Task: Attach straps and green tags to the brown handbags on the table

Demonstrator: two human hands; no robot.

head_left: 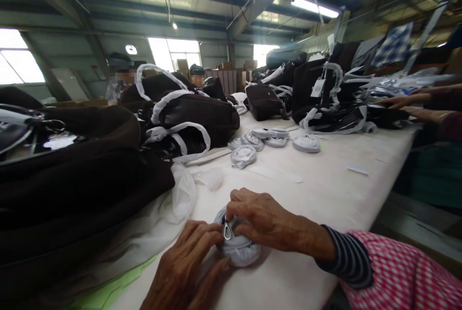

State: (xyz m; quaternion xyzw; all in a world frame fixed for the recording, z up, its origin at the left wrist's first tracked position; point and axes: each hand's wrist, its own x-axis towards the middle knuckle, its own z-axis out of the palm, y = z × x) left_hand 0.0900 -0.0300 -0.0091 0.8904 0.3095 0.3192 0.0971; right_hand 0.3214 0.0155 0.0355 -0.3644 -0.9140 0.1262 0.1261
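Note:
Both my hands are closed on a coiled white strap bundle with a metal clip, low on the white table. My left hand grips it from the near left, fingers curled against the clip. My right hand wraps over the top from the right, fingertips pinching by the clip. A dark brown bag lies close on the left with white plastic wrap under it.
Several more coiled white straps lie mid-table. Dark bags with white straps pile along the left and far end. Another person's arms reach in at right. Two people sit at the far left.

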